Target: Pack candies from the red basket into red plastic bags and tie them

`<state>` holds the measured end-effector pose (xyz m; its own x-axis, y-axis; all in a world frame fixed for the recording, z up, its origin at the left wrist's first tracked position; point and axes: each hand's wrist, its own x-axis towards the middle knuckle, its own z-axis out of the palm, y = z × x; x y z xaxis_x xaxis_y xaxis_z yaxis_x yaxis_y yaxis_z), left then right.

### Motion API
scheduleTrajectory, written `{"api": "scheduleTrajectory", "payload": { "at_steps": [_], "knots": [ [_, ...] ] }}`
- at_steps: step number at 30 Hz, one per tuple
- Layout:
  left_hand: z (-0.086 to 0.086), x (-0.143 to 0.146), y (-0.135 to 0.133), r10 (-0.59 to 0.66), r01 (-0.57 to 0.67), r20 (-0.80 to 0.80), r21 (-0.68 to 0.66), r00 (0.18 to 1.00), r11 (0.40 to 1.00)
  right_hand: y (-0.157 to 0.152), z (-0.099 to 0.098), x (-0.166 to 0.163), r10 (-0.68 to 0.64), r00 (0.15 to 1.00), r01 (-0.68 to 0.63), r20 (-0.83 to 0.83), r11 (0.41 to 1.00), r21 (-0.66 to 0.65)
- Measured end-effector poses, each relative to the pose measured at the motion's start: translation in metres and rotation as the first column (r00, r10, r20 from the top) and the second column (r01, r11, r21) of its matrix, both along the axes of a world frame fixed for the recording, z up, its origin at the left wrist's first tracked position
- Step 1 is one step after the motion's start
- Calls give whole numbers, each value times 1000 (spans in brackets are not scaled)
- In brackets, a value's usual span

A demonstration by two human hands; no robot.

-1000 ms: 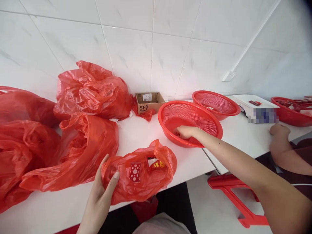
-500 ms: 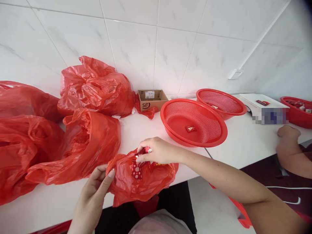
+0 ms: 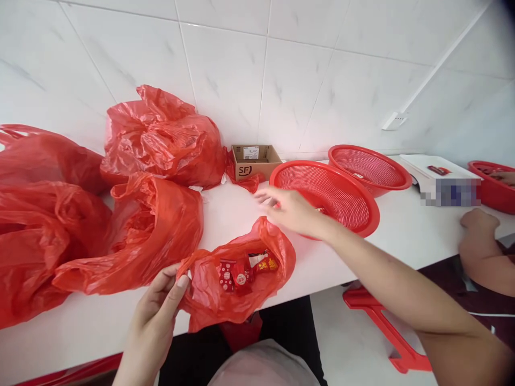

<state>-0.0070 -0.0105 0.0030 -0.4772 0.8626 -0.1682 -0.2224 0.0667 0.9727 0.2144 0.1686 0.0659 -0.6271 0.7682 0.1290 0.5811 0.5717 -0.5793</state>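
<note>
My left hand (image 3: pixel 163 300) pinches the left edge of a thin red plastic bag (image 3: pixel 217 308) at the front of the table. Inside the bag's open mouth lie several small red packets: a dotted one (image 3: pixel 226 276), one with a pale round mark (image 3: pixel 241 279), and one with yellow lettering (image 3: pixel 266 264). My right hand (image 3: pixel 287 209) is raised above the far side of the bag, in front of a red mesh basket (image 3: pixel 346 182). Its fingers are stretched out and slightly blurred, with nothing visible in them. My right hand hides part of a small packet (image 3: pixel 321 209) in the basket.
Full red plastic bags (image 3: pixel 156 139) crowd the left side. By the wall stand a small cardboard box (image 3: pixel 257 161) and a second red basket (image 3: pixel 372 166). Farther right are a white device (image 3: pixel 438 166), another red basket (image 3: pixel 499 187) and a co-worker's arm (image 3: pixel 483 246). A red stool (image 3: pixel 382 321) stands below.
My right hand has let go of the packets in the bag and moved up and away toward the basket. The bag's mouth now shows its packets. My left hand keeps its hold.
</note>
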Motion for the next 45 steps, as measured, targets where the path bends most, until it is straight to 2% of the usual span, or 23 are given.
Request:
{"api": "scheduleTrajectory", "payload": {
  "at_steps": [1, 2, 3, 5, 8, 12, 15, 17, 19, 21, 22, 23, 25, 27, 28, 30, 31, 33, 35, 37, 40, 42, 45],
  "knots": [
    [0, -1, -1, -3, 3, 0, -6, 1000, 1000, 17, 1, 16, -92, 988, 88, 121, 995, 39],
    [-1, -2, -2, -7, 7, 1, -12, 1000, 1000, 34, 0, 34, -178, 934, 175, 310, 984, 36],
    [-1, -3, -3, -12, 12, 4, -17, 1000, 1000, 48, -2, 51, -245, 823, 284, 512, 959, 2],
    [-2, -4, -5, -27, 27, 4, -21, 1000, 999, 69, -11, 84, -274, 715, 396, 644, 917, -49],
    [-5, -6, -5, -36, 36, -5, -32, 999, 999, 79, -31, 114, -236, 680, 443, 694, 886, -134],
    [-13, -11, -2, -83, 83, -15, -46, 996, 996, 77, -43, 118, -168, 714, 438, 680, 864, -247],
    [-17, -13, 0, -121, 120, -17, -46, 992, 992, 76, -29, 106, -116, 830, 353, 546, 866, -353],
    [-17, -13, 1, -107, 106, -1, -45, 994, 993, 71, -14, 93, -116, 912, 271, 393, 889, -368],
    [-15, -11, 3, -100, 102, 36, -43, 994, 994, 55, 1, 72, -142, 976, 191, 168, 924, -331],
    [-14, -9, 5, -107, 109, 78, -28, 991, 994, 28, 9, 44, -110, 987, 73, -121, 959, -275],
    [-13, -8, 7, -107, 109, 95, -16, 990, 994, 12, 10, 29, -43, 969, -20, -245, 968, -250],
    [-12, -8, 8, -100, 101, 111, -3, 989, 995, -4, 9, 14, 40, 957, -104, -289, 972, -210],
    [-11, -7, 11, -72, 71, 138, 17, 988, 997, -31, 3, -11, 178, 959, -206, -222, 973, -108],
    [-9, -7, 11, -54, 51, 155, 23, 986, 998, -42, -2, -23, 230, 968, -226, -97, 973, 49],
    [-8, -8, 11, -48, 45, 157, 24, 986, 999, -39, -3, -22, 207, 977, -199, -51, 971, 133],
    [-8, -11, 8, -39, 36, 150, 25, 988, 999, -24, -2, -7, 83, 996, -85, 20, 963, 255],
    [-9, -14, 6, -36, 33, 147, 23, 988, 999, -14, 0, 6, -3, 998, -14, 63, 961, 278],
    [-13, -19, 3, -24, 21, 149, 20, 989, 1000, -1, 0, 36, -162, 961, 107, 224, 965, 239],
    [-19, -24, 0, -9, 7, 163, 12, 987, 1000, -4, -11, 62, -223, 871, 183, 437, 974, 134],
    [-25, -28, 0, 4, -4, 181, -1, 984, 1000, -26, -34, 75, -240, 801, 225, 549, 970, 95],
    [-29, -29, 3, 9, -5, 200, -21, 980, 1000, -71, -79, 73, -348, 804, 236, 482, 931, 278],
    [-27, -28, 7, 20, -14, 216, -29, 976, 999, -93, -102, 64, -380, 810, 233, 447, 907, 349],
    [-23, -24, 10, 44, -31, 249, -53, 967, 998, -105, -113, 54, -397, 808, 248, 436, 899, 360]
  ]
}}
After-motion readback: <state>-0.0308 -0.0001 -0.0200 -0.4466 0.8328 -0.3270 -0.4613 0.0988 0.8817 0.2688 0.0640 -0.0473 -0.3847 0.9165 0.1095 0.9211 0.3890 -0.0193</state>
